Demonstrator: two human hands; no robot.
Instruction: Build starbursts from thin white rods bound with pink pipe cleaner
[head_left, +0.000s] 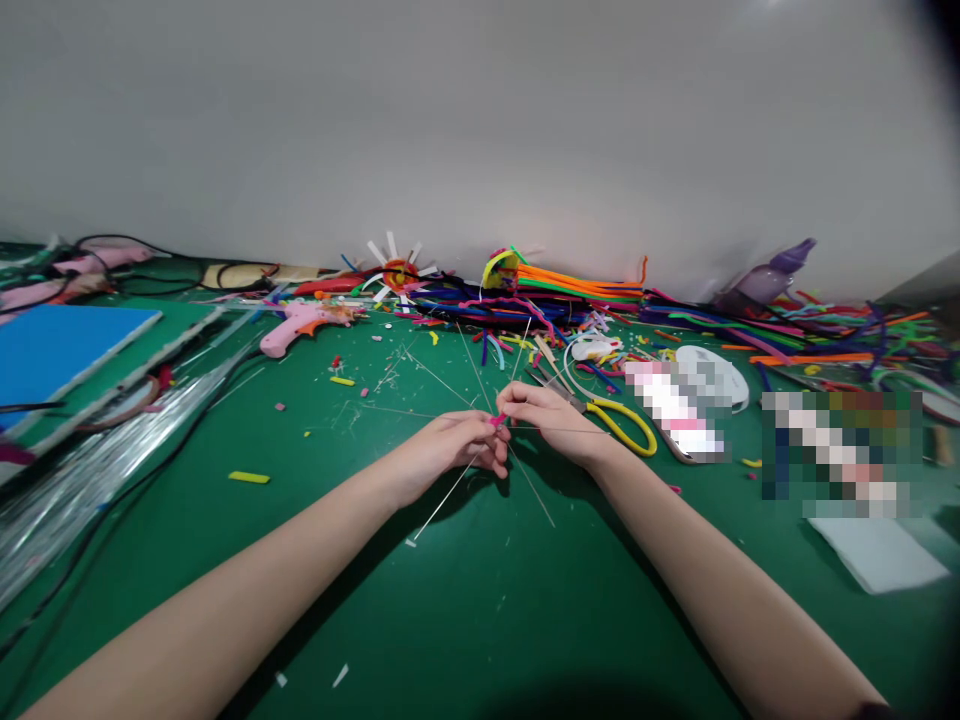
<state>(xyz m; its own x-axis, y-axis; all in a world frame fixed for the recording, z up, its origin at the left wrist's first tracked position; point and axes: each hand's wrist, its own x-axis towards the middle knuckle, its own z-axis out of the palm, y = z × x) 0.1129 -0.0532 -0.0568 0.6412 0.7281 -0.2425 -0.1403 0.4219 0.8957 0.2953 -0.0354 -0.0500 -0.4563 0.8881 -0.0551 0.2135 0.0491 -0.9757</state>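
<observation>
My left hand (pixel 461 440) is closed, its thumb and forefinger pinching the middle of a star of thin, stiff wires (pixel 439 508). The wires fan out in several directions over the table. A small bright pink piece (pixel 497 420), perhaps a bit of pipe cleaner, sits at their crossing. My right hand (pixel 546 415) pinches that pink piece from the other side, fingertips almost touching the left ones. The fingers partly cover the crossing. Just beyond my right wrist lie scissors or pliers with yellow handles (pixel 626 430).
A pink glue gun (pixel 296 325) lies back left, its black cord crossing clear plastic wrap (pixel 142 450). Blue board (pixel 67 350) is at left. Bundled pipe cleaners (pixel 581 283) line the wall. A phone (pixel 671 410), blurred over, and a white pad (pixel 877 552) lie right.
</observation>
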